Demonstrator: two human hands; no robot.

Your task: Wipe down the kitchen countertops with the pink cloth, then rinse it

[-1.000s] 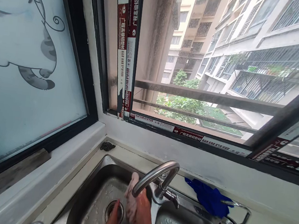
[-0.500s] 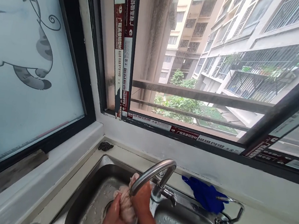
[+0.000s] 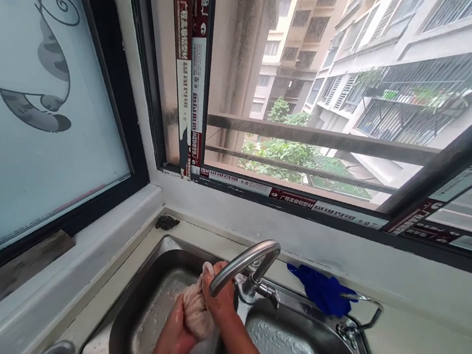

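Note:
A wet, pale pinkish cloth [image 3: 196, 309] is bunched up between my two hands, above the left basin of a steel double sink [image 3: 148, 309]. My left hand [image 3: 178, 329] grips its lower left side, fingers partly hidden by the cloth. My right hand [image 3: 220, 297] is closed round the upper right part, where a fold of cloth sticks out at the top. The curved faucet [image 3: 247, 261] arches in front of my right hand and hides some of it. No stream of water can be made out at the spout.
A blue cloth [image 3: 321, 289] lies behind the right basin, beside a small thin tap [image 3: 368, 311]. A dark scouring pad [image 3: 167, 222] sits in the back left corner of the counter. The window [image 3: 293, 198] rises behind the sink; a frosted pane [image 3: 40, 177] stands left.
The view has shifted slightly, showing more of the right basin's drain. My hands have turned a little with the cloth between them, and my right hand shows more from behind the faucet.

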